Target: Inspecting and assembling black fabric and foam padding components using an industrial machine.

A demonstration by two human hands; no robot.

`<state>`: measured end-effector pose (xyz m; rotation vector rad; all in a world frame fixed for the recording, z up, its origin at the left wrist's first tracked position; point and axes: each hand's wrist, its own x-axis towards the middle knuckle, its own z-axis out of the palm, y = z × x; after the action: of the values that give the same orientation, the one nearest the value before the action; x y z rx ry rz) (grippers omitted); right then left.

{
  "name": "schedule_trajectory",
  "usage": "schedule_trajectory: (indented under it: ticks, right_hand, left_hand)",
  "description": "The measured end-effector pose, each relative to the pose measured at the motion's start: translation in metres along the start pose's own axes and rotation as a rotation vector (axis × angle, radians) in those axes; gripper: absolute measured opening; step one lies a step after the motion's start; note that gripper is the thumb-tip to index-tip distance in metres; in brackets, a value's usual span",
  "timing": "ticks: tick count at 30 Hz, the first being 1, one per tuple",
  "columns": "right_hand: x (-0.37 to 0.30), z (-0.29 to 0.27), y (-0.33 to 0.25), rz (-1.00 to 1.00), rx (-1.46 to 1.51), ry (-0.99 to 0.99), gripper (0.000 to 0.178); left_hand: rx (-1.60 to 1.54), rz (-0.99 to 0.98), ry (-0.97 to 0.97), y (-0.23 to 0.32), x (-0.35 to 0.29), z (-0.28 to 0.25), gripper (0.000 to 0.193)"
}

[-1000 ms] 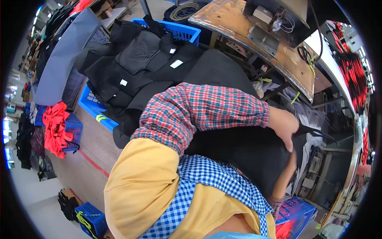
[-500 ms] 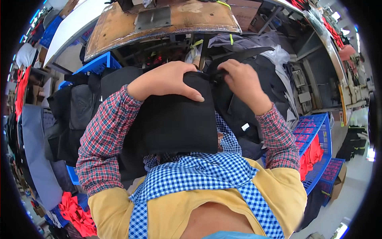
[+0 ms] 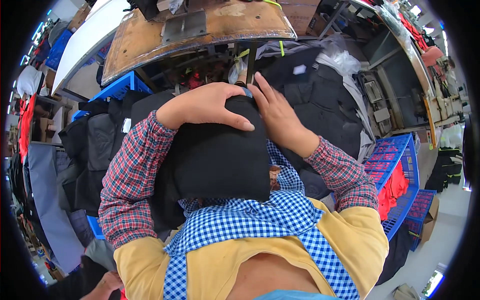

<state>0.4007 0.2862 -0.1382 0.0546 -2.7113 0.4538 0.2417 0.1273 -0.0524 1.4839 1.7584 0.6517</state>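
Observation:
A smooth black fabric panel (image 3: 220, 160) spreads in front of my chest, its top edge curved over something hidden underneath. My left hand (image 3: 210, 107) grips that top edge, with the thumb lying on the panel and the fingers out of sight behind it. Beside the panel's upper right corner is my right hand (image 3: 277, 112), its fingers stretched out and the fingertips near the edge; nothing shows in its grasp. Beyond it, a blurred dark fabric piece with a white label (image 3: 299, 69) lies or moves over the black fabric pile (image 3: 325, 110) on the right.
A worn wooden tabletop (image 3: 225, 32) stands ahead. More black fabric (image 3: 97, 135) hangs over a blue crate (image 3: 120, 86) at left. At right, another blue crate (image 3: 392, 160) holds red cloth. Another person's hand (image 3: 107, 283) shows at lower left.
My right hand has let go of a dark strip and its fingers have straightened. A white-labelled dark piece now appears farther off at the right. Another person's hand has entered at lower left.

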Motion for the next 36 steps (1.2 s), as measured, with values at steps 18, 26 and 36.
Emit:
schedule_trajectory:
  ticks: [18,26,36]
  right_hand:
    - [-0.015,-0.018,0.003,0.175,0.392,-0.176,0.041]
    - [0.058,-0.142,0.064,0.067,0.408,-0.691,0.032]
    - [0.157,-0.071,0.043,-0.341,-0.112,-0.161,0.037]
  left_hand:
    - [-0.073,-0.008,-0.033,0.003,-0.014,-0.018,0.057]
    - [0.097,0.085,0.080,0.013,-0.019,-0.033,0.059]
    - [0.196,-0.262,0.059,-0.021,-0.042,-0.125,0.061]
